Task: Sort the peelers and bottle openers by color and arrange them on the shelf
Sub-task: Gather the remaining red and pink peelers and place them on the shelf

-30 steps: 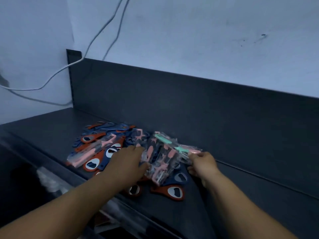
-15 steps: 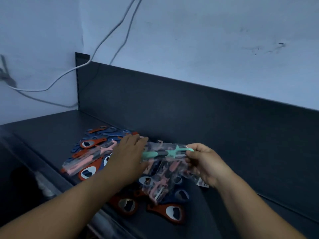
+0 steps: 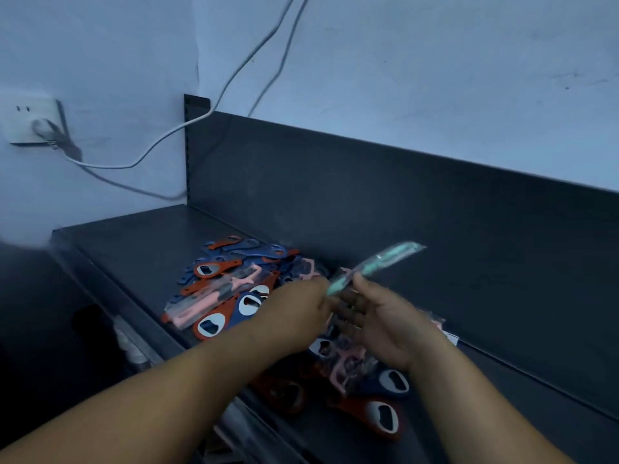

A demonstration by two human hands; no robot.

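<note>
Left hand (image 3: 298,309) is showing from lower left, its grip pinching the lower end of a mint-green peeler (image 3: 371,266) in clear wrap. The peeler is tilting up to the right, raised above the pile at mid-frame and motion-blurred. Right hand (image 3: 385,326) is showing from lower right with its grip released and fingers loosely spread. Its thumb is sitting just beside the peeler's lower end, can't tell if it is touching. Under both hands a mixed pile is lying on the dark shelf (image 3: 134,236): orange bottle openers (image 3: 382,418), blue bottle openers (image 3: 241,308) and wrapped pink peelers (image 3: 201,306), all overlapping. Wall socket (image 3: 30,120) is sitting at upper left, with a white cable (image 3: 110,167) sagging from it, then running up the wall
</note>
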